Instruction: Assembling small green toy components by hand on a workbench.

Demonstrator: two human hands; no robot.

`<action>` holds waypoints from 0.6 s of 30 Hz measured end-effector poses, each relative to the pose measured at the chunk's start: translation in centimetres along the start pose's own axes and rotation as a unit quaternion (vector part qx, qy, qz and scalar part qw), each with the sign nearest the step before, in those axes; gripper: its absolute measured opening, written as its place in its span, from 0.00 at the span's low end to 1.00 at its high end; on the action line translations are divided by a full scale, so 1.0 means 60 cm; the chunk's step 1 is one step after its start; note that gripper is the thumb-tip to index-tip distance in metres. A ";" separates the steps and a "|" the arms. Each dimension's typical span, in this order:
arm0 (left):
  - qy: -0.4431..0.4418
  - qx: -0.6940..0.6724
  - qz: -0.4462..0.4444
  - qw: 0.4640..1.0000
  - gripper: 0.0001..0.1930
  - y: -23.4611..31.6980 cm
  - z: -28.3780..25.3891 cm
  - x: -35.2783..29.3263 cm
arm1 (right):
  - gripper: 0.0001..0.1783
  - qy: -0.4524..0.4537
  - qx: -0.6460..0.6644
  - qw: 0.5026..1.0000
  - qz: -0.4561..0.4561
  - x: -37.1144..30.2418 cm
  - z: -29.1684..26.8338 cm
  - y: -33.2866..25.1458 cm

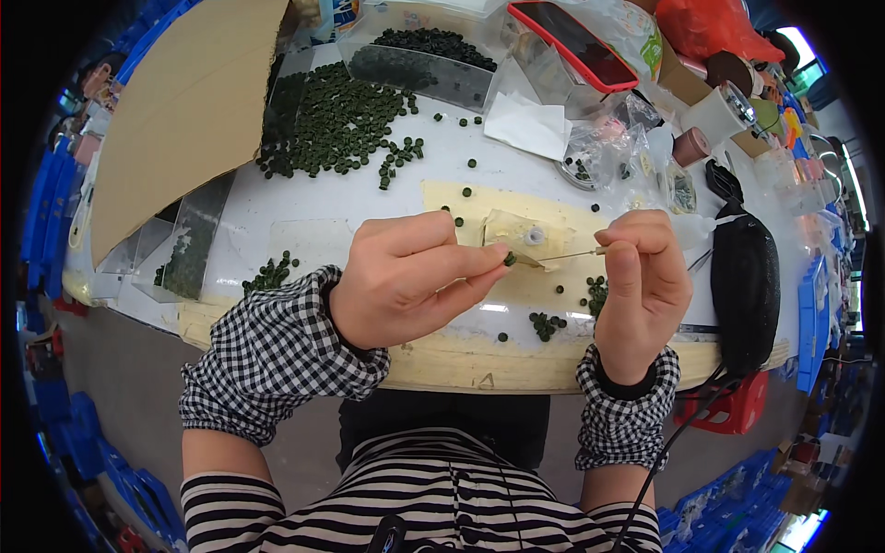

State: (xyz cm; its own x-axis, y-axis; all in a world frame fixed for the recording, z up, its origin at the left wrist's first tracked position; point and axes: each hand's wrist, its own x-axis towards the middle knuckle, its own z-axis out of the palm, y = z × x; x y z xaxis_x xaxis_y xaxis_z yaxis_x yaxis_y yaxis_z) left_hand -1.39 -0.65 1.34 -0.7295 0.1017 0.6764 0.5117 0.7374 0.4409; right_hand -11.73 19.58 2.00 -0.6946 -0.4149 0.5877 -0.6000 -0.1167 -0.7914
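Note:
My left hand (410, 276) pinches a small dark green round piece (510, 259) between thumb and fingertips. Closed around the end of a thin needle-like metal rod (570, 254) is my right hand (643, 290), with the rod reaching left toward the green piece. Whether the rod's tip touches that piece I cannot tell. Just beyond my fingertips, a block wrapped in cream tape (505, 225) bears a short whitish translucent cylinder (535, 236). Below the rod lie a few loose green pieces (546, 325), and more (597, 295) sit beside my right hand.
A large heap of green pieces (332, 120) spreads at the back left, by a cardboard sheet (189, 111) and a clear bin (419, 78). A red-cased phone (576, 41) rests at the back. On the right lies a black pouch-like object (747, 295) near a dark cable (678, 429).

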 end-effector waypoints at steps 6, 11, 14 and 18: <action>-0.010 -0.003 -0.001 1.000 0.14 0.002 0.003 -0.001 | 0.04 -0.030 0.022 0.999 0.039 -0.002 0.009 -0.003; -0.009 -0.002 0.004 1.000 0.14 0.004 0.003 0.002 | 0.05 -0.033 0.013 0.999 0.033 -0.001 0.012 0.001; -0.009 -0.003 0.003 1.000 0.14 0.004 0.003 0.001 | 0.05 -0.033 0.012 0.999 0.039 -0.001 0.013 -0.001; -0.011 -0.004 0.004 1.000 0.15 0.002 0.004 0.000 | 0.04 -0.034 0.009 0.999 0.038 -0.001 0.015 -0.001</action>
State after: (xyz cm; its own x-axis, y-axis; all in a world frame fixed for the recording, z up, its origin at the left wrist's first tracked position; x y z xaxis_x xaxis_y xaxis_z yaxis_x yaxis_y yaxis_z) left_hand -1.43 -0.37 1.26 -0.7345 0.1225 0.6675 0.5217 0.7309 0.4400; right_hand -11.31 18.77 1.85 -0.7087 -0.4829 0.5143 -0.5392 -0.0992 -0.8363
